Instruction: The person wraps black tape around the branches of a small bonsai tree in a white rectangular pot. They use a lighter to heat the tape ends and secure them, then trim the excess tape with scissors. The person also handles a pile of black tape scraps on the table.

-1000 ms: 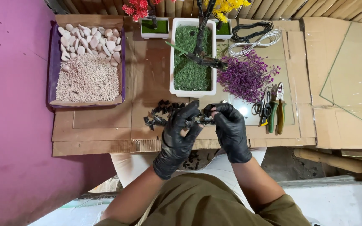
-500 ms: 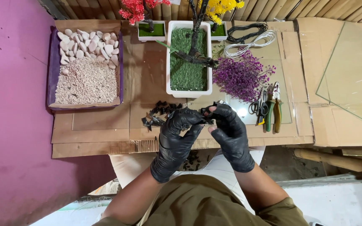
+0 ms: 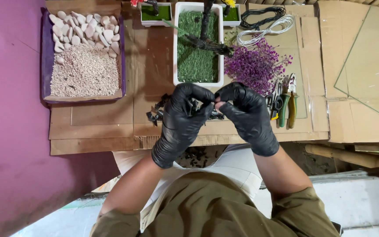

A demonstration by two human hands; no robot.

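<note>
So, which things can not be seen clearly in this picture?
All in the head view:
- The small dark piece between the left hand and right hand: the gloved fingers cover it.
- The dark scraps on the cardboard: too small to tell.
- The small tree in the white planter: its top is cut off by the upper edge.

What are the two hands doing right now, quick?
Left hand: closed, pinching a small dark piece.
Right hand: closed, fingertips pinching the same dark piece from the other side.
</note>
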